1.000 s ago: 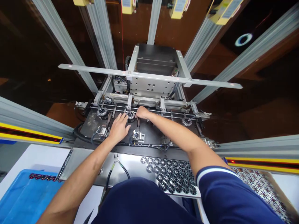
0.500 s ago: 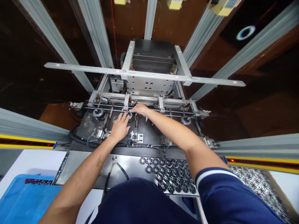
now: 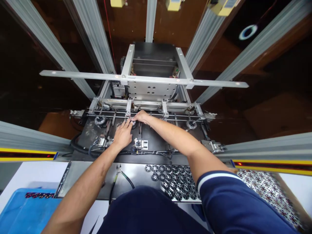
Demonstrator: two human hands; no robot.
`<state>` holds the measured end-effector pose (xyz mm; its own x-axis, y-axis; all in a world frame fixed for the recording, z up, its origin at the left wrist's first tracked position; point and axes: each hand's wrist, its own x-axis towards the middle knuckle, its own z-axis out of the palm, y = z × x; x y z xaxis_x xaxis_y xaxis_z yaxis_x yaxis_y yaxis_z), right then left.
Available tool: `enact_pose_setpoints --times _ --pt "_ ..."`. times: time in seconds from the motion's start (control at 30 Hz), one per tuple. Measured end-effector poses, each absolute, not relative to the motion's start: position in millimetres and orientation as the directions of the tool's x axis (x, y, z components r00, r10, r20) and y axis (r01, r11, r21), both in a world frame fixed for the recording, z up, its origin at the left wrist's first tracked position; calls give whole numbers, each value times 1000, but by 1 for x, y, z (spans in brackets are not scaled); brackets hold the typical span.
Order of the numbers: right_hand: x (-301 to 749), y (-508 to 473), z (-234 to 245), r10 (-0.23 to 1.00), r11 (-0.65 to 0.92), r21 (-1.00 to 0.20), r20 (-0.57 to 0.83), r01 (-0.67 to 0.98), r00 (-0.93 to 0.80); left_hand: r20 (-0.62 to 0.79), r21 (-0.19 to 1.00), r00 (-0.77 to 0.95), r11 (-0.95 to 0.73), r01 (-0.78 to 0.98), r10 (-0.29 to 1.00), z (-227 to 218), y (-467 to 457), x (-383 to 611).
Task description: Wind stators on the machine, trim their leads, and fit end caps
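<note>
Head view: round metal part [image 3: 134, 124] on black machine plate [image 3: 158, 139], half covered. Left hand [image 3: 123, 135] left of it, fingers extended; right hand [image 3: 142, 117] right of it, fingers curled (grip: can't tell). Looks unfinished; loose slotted discs [image 3: 175, 178] nearside of it.

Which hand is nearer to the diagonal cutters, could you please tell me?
Left: the left hand is beyond the diagonal cutters, over the black machine bed; the right hand is farther beyond them and off to the right.

Round silvery part [image 3: 134, 123], partly hidden
</note>
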<state>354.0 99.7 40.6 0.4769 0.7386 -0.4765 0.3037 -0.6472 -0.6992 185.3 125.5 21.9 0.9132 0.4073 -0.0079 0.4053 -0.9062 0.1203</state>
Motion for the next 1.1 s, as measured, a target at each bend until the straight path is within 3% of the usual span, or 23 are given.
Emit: enact_pose_setpoints --times 0.27,0.4,0.57,0.77,0.93,1.1 --pt "374 0 120 878 -413 -780 -204 470 433 -60 89 916 -912 400 396 25 131 185" --pt "415 -65 127 778 -524 -687 -147 504 611 -87 87 926 -923 375 368 28 134 184" --pt "433 -83 84 707 -672 -547 -273 500 652 -110 75 925 -925 373 364 33 133 184" --pt "429 -73 52 705 -702 -526 -418 480 573 -5 66 883 -881 468 469 66 113 186" --pt "446 -74 48 708 -700 -541 -441 466 551 79 106 924 -925 364 373 95 61 202" --pt "457 -58 45 691 -723 -487 -496 491 526 65 98 960 -959 267 274 78 11 237"
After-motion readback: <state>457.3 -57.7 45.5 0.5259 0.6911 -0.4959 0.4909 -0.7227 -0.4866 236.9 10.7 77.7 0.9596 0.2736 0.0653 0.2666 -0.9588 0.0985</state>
